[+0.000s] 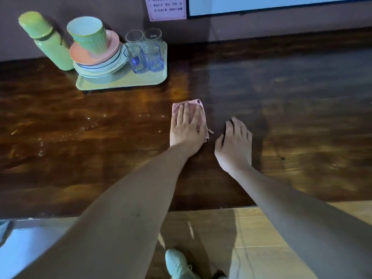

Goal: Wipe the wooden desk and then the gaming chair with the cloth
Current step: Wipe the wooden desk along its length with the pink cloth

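Note:
A folded pink cloth lies on the dark wooden desk, near its middle. My left hand presses flat on the cloth with straight fingers and covers most of it. Just to the right, my right hand rests on the bare wood with fingers relaxed, holding nothing. Wet streaks shine on the desk left of the cloth. The gaming chair is not in view.
At the back left stands a green tray with stacked plates, a green cup and several glasses. A green flask stands beside it. A pale blue seat shows at the bottom left.

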`<action>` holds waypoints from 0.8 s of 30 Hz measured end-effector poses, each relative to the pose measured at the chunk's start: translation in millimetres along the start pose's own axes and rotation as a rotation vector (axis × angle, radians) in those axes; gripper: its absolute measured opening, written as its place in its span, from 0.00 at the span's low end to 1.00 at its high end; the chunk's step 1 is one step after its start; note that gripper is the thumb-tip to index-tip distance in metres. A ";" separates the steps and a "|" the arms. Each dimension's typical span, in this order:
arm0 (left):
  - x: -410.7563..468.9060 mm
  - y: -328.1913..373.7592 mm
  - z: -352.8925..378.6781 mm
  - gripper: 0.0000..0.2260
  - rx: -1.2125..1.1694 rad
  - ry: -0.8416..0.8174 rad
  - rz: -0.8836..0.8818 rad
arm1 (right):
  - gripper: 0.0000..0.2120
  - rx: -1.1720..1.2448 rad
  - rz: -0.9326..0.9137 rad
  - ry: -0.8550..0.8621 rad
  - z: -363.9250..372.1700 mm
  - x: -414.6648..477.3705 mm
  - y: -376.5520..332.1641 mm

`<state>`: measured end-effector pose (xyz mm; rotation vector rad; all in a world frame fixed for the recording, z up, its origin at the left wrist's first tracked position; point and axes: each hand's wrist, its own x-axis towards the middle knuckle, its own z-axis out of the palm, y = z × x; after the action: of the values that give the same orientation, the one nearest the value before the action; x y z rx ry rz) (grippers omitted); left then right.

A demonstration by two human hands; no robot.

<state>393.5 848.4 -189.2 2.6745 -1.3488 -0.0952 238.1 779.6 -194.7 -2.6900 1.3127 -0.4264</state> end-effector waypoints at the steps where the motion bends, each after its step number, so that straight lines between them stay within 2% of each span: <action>1: 2.2 0.0 1.5 0.30 0.009 0.002 0.002 | 0.23 0.004 -0.004 0.014 0.8 -0.5 0.3; 5: -18.7 -1.2 1.5 0.30 0.009 -0.010 0.037 | 0.23 0.012 -0.010 0.016 0.0 -1.4 -0.7; 10: -113.5 15.8 5.5 0.29 -0.023 0.031 0.046 | 0.23 0.012 -0.008 0.036 -13.9 -7.6 -2.3; 14: -161.5 18.6 11.4 0.29 -0.018 -0.011 0.053 | 0.22 0.024 -0.006 0.020 -18.8 -10.3 -3.9; 18: -133.4 9.5 11.6 0.29 0.006 -0.014 0.081 | 0.22 0.031 -0.016 0.011 -9.4 -4.1 -2.8; 24: -64.5 2.0 11.5 0.31 0.053 -0.028 0.024 | 0.21 0.058 -0.053 0.063 3.6 -2.8 4.0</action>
<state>352.2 897.8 -200.7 2.7087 -1.4112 -0.0955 234.6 779.2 -199.6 -2.6893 1.2276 -0.5502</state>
